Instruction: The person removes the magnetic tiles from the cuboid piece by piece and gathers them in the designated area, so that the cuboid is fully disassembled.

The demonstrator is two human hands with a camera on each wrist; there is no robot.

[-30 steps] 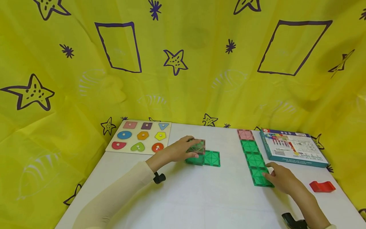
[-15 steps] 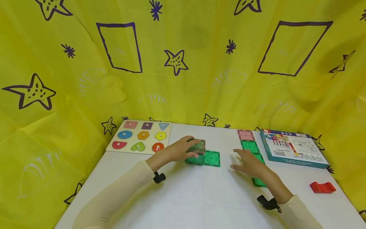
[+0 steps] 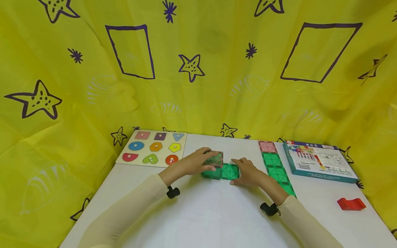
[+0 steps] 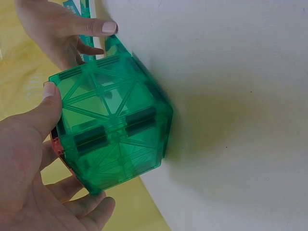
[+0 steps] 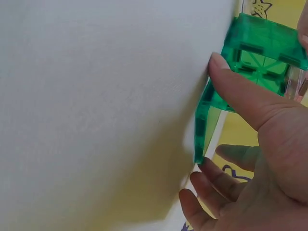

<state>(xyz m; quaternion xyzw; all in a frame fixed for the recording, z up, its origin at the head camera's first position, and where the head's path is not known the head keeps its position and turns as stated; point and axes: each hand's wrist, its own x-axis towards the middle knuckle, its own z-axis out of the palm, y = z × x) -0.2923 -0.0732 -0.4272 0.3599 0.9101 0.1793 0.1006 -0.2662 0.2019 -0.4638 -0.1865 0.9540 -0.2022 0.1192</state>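
Along the smooth white counter (image 3: 198, 213), at far left: pale, flat puzzle board (image 3: 161, 155) set with nine knobbed shapes, among them ellipse, hexagon, heart and circle. Next: left hand (image 3: 195, 162), thumb and fingers curled round the edges of a cube (image 3: 213, 173) of translucent, ribbed plastic tiles, green-walled with a pinkish top, on the counter. Against its right side: flat green tile (image 3: 230, 171), square and glossy, with raised diagonal ribs. Right hand (image 3: 249, 172), thumb and fingers spread about the edges of that tile; pinch or mere touch not discernible. Farther right: straight strip of square translucent tiles, with pink tile (image 3: 267, 146) at the far end and green tiles (image 3: 271, 159) running nearer, partly hidden by the right forearm (image 3: 275, 191). Beside the strip: flat printed box (image 3: 321, 160) with teal sides. At far right: solid red block (image 3: 352, 204) with scooped top.
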